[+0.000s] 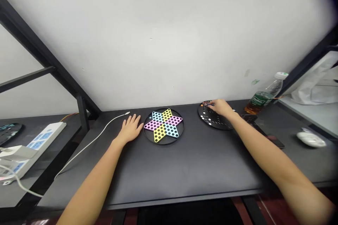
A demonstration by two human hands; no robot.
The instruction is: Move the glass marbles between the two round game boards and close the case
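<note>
My left hand [130,128] lies flat on the black table, fingers spread, just left of a round Chinese checkers board [163,122]. The board bears a six-pointed star in yellow, pink and light blue with dark holes, inside a dark round rim. My right hand [221,107] reaches over a black round tray [219,125], its thumb and fingers pinched together at the far left part. Small pieces, among them orange and white pieces [210,123], sit in this tray. A dark spot shows at my right fingertips, but what they hold is too small to make out.
A bottle [260,99] with brown drink stands at the back right, near a dark phone [275,141] and a white mouse [311,138]. A white cable [92,140] runs along the left side. A power strip [39,146] lies on the neighbouring table. A white wall rises behind.
</note>
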